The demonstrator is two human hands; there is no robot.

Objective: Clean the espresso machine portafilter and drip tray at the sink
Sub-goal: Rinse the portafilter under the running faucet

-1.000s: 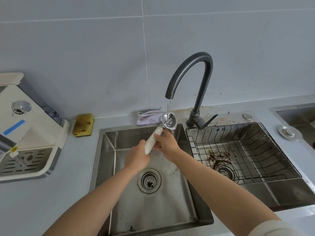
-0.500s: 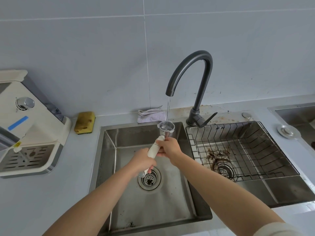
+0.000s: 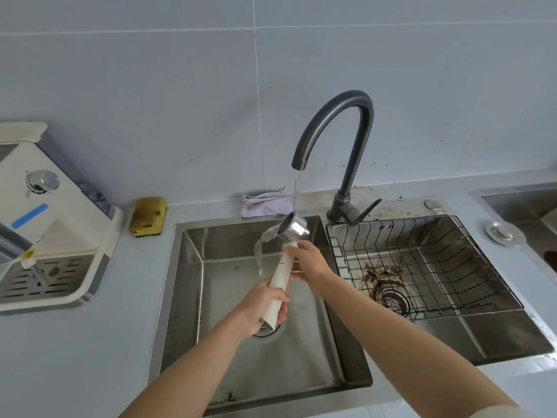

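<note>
portafilter (image 3: 291,236) held over the left sink basin (image 3: 193,285), its shiny round metal head tipped leftward under the faucet (image 3: 337,140); water (image 3: 263,245) spills from the cup in a clear arc. left hand (image 3: 265,303) wraps closed around the lower end of the smooth cream handle; right hand (image 3: 310,263) pinches the handle near the head. wire rack (image 3: 422,267) sits in the right basin (image 3: 494,330) above brown coffee residue.

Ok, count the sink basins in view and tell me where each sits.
3. The left basin under the running tap, the middle basin holding the wire rack, and a third basin cut off at the right edge.
</note>
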